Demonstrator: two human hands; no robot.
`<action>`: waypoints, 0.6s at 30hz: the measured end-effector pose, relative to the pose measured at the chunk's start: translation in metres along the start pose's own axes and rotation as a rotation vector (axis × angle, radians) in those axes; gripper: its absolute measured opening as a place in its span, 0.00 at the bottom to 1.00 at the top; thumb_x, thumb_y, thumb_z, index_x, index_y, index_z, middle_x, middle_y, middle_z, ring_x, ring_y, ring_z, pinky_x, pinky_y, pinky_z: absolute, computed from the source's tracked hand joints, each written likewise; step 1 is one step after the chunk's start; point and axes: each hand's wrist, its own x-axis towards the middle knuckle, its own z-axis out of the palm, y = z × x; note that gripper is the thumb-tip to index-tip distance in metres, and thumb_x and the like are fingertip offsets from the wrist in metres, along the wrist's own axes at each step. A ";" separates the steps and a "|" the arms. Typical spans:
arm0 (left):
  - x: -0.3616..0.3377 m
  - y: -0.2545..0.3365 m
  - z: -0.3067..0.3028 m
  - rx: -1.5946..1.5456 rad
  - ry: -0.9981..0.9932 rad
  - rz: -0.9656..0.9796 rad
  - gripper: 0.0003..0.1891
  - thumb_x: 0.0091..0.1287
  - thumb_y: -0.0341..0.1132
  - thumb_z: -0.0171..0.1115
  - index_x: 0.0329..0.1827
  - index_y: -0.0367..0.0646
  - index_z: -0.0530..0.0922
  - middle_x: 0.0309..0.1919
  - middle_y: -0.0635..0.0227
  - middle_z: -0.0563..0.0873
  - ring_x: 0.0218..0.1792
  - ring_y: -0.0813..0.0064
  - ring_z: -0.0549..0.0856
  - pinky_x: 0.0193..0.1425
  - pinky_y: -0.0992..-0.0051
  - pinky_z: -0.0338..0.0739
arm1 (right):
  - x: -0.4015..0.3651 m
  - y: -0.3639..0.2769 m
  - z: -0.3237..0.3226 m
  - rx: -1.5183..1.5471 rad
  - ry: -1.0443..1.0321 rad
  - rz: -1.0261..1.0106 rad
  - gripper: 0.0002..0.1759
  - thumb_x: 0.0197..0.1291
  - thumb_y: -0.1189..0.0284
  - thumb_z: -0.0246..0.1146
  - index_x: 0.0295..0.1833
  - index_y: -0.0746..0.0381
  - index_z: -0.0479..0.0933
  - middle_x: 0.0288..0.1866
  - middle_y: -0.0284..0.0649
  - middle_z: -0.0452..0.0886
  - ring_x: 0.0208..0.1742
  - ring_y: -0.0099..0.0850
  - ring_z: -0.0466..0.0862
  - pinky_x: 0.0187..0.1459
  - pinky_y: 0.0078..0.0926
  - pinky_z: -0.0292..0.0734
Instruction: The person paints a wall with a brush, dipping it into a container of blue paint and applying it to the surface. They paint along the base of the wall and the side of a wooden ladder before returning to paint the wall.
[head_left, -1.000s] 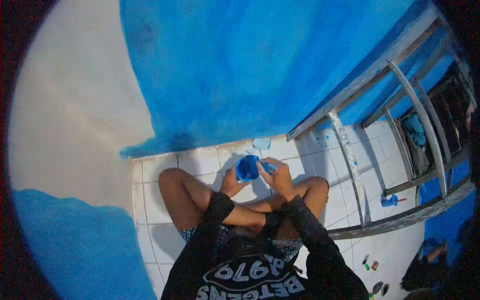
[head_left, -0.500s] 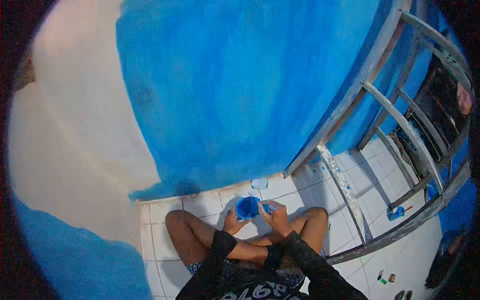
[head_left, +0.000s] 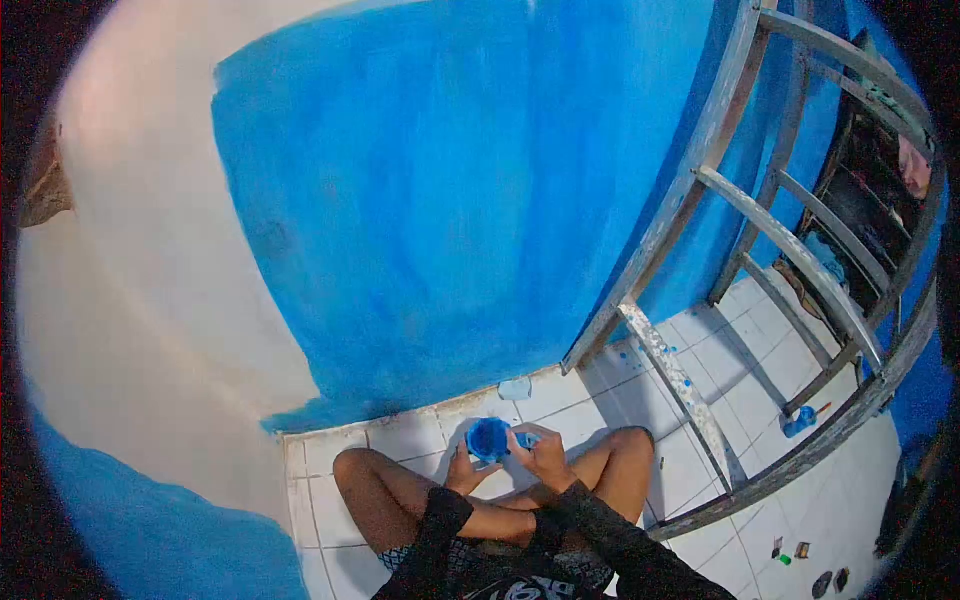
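A small round container of blue paint [head_left: 488,440] is held above my crossed legs. My left hand [head_left: 466,473] grips its lower left side, fingers wrapped round it. At the container's right side, my right hand [head_left: 541,456] is closed on a blue-stained tool [head_left: 524,439], likely a brush, whose shape is mostly hidden by the fingers. Before me stands a wall with a large patch of blue paint [head_left: 450,200].
A wooden ladder [head_left: 655,250] leans at the right over the tiled floor [head_left: 405,436]. A whitish cup [head_left: 515,388] lies by the wall's foot. Beyond the ladder's lower rungs is a blue-stained container [head_left: 798,422] with a stick. Small items lie at lower right.
The view has tilted and shifted, so the wall and ladder appear moved left. Both hands still hold the container and the tool, now a little lower in view.
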 end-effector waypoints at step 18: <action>0.001 -0.020 0.002 -0.049 -0.059 -0.090 0.54 0.48 0.46 0.81 0.74 0.37 0.58 0.59 0.49 0.79 0.61 0.51 0.79 0.64 0.58 0.74 | -0.012 -0.006 0.002 0.154 0.093 0.192 0.08 0.62 0.70 0.67 0.37 0.64 0.83 0.27 0.39 0.84 0.28 0.20 0.80 0.32 0.23 0.76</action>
